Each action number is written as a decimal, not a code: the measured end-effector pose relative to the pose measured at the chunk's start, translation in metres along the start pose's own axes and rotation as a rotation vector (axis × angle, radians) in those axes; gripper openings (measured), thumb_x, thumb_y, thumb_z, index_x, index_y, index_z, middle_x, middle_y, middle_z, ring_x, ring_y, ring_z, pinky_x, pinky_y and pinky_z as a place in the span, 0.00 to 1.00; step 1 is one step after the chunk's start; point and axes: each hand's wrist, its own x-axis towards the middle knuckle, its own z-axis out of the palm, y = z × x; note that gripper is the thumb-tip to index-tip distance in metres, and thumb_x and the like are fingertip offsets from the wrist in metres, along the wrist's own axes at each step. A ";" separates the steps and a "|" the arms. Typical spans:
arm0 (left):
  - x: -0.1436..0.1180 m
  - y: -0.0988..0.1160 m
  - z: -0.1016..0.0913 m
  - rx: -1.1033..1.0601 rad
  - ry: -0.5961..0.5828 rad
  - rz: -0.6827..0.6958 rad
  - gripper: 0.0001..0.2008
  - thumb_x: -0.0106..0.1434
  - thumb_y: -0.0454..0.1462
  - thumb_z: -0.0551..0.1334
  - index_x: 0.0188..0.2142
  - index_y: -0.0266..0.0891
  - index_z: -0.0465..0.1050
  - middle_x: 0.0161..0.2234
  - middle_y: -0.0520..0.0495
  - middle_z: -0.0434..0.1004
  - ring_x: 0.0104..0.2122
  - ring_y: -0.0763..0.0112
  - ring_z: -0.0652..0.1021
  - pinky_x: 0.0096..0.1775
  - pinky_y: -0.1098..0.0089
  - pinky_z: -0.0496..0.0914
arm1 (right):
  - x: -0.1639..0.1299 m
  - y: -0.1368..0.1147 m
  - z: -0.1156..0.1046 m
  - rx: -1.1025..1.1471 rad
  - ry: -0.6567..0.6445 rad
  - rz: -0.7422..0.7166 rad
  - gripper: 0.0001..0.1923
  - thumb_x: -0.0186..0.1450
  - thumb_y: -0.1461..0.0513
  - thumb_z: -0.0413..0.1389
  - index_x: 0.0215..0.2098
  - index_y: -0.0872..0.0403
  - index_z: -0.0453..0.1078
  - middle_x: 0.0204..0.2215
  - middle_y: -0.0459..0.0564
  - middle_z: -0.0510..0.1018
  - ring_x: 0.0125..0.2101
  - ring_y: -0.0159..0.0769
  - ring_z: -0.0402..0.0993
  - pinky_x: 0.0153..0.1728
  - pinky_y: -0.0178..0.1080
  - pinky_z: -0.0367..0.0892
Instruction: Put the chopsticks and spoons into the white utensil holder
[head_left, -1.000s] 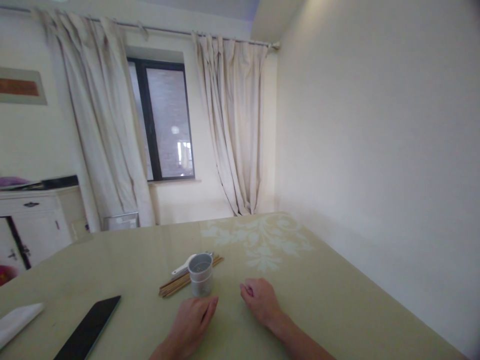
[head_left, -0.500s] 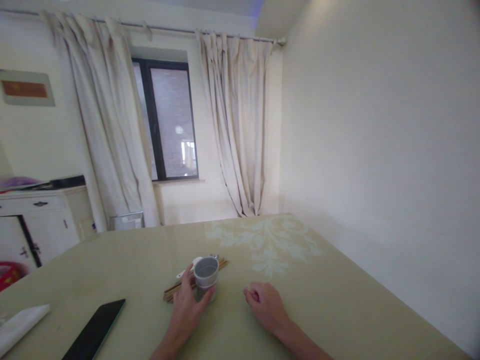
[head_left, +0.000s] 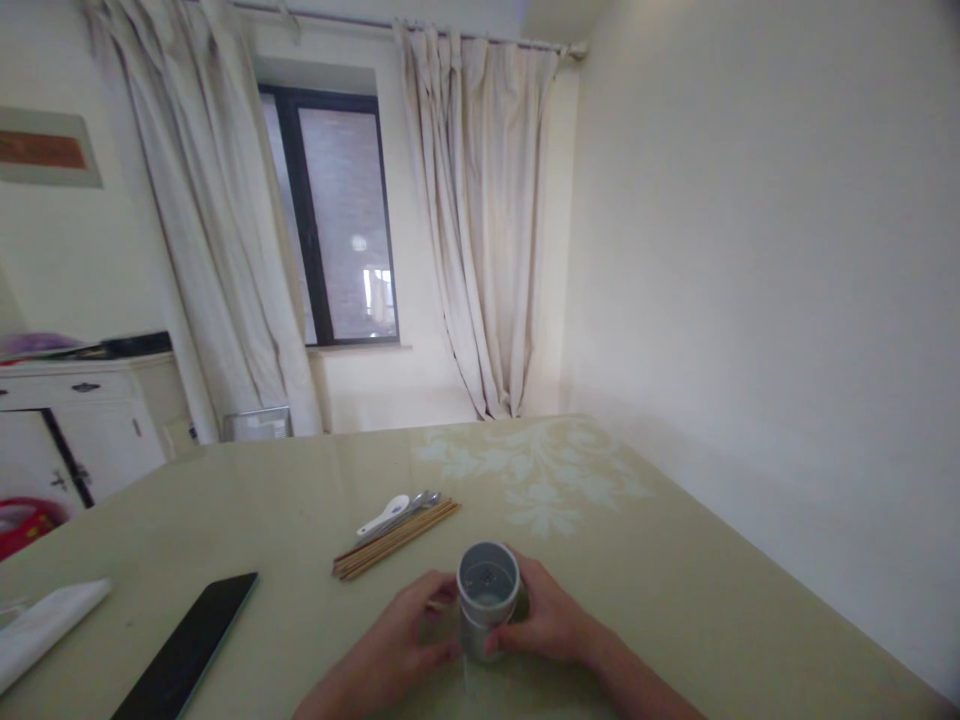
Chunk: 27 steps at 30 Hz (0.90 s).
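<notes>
A grey cylindrical cup (head_left: 489,612) stands upright, its open top towards me. My right hand (head_left: 551,615) is wrapped around its right side, thumb in front and fingers behind. At the cup's left side is my left hand (head_left: 412,640), its thumb and curved fingers apart; whether the fingertips touch the cup I cannot tell. Beyond my hands lies a bundle of wooden chopsticks (head_left: 396,540). Alongside them rest a white spoon (head_left: 384,514) and several metal spoons (head_left: 424,503), partly overlapping.
The green table (head_left: 660,600) has a pale leaf pattern at its far end. A black flat device (head_left: 187,645) and a white packet (head_left: 49,630) lie at the left. A wall (head_left: 765,300) runs along the right side, and a white cabinet (head_left: 97,420) stands back left.
The cup has moved right and nearer, away from the chopsticks and spoons. My right hand went from a fist to holding the cup; my left hand's grip has loosened.
</notes>
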 end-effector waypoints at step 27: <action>0.005 -0.043 -0.023 0.433 0.483 -0.191 0.10 0.69 0.41 0.53 0.34 0.43 0.71 0.37 0.43 0.79 0.40 0.55 0.78 0.46 0.59 0.71 | -0.008 -0.015 -0.001 0.297 -0.090 0.191 0.48 0.61 0.29 0.54 0.63 0.53 0.73 0.59 0.62 0.76 0.61 0.54 0.72 0.62 0.52 0.64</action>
